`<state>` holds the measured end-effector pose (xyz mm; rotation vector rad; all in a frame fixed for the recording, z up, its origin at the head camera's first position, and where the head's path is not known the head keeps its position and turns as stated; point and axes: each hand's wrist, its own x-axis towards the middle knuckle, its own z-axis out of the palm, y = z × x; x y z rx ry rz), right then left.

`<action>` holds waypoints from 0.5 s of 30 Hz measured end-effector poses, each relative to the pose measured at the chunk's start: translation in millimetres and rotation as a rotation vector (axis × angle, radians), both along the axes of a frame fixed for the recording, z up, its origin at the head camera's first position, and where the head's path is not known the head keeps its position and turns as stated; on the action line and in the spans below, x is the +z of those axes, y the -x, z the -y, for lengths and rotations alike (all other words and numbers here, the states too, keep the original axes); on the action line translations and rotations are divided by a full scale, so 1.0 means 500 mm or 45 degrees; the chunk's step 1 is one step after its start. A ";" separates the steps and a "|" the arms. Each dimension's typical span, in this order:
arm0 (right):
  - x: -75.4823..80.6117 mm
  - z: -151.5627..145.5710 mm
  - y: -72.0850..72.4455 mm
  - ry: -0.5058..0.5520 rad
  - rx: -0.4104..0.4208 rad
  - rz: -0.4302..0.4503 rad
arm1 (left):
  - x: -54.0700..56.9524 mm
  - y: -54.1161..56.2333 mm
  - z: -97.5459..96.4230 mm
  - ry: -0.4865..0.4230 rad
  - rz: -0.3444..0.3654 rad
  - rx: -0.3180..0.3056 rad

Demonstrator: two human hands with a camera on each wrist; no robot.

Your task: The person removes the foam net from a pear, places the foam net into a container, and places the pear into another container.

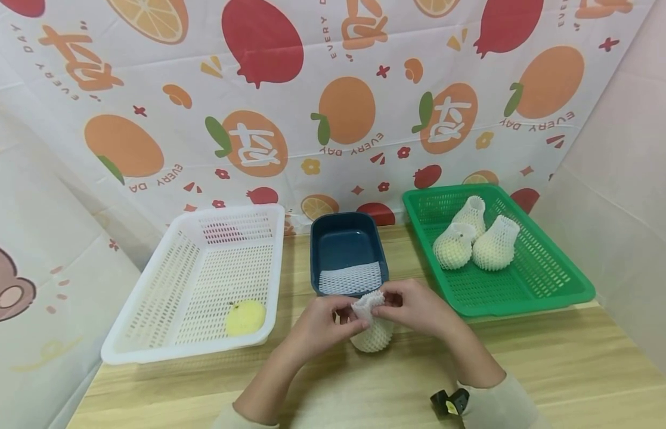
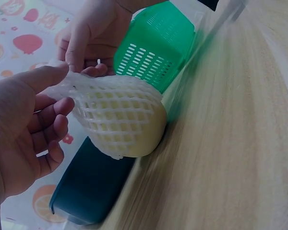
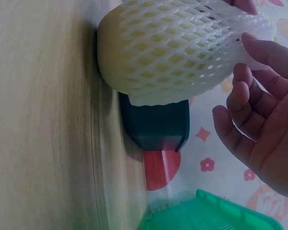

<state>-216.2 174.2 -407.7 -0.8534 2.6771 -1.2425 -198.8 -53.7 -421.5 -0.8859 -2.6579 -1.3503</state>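
Note:
A pale yellow fruit stands on the table inside a white foam net [image 1: 373, 335], which covers it down to near its base. The bare lower end of this fruit [image 2: 156, 132] shows in the left wrist view. My left hand [image 1: 323, 325] pinches the left side of the net's gathered top between thumb and fingers. On the opposite side, my right hand [image 1: 418, 307] pinches the same upper edge. A similar round yellow fruit [image 1: 247, 317] with a short dark stem lies bare in the white basket [image 1: 276, 268], at its near right corner.
Right of my hands, a green basket [image 1: 536, 304] holds three net-wrapped fruits [image 1: 493, 244]. Just beyond my hands is a dark blue tray [image 1: 343, 241] with flat foam nets [image 1: 351, 278] in its near end. A printed cloth [image 1: 295, 149] hangs behind the wooden table [image 1: 574, 363].

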 end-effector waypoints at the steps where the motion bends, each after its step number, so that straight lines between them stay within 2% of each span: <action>1: 0.000 0.000 0.000 0.001 -0.002 -0.005 | 0.000 0.000 -0.001 -0.006 0.000 -0.002; 8: -0.003 0.001 0.000 -0.002 -0.001 -0.031 | -0.005 0.001 -0.006 -0.007 -0.062 0.023; 15: -0.003 0.001 0.000 0.008 0.023 -0.005 | -0.007 0.004 -0.007 -0.033 -0.124 0.022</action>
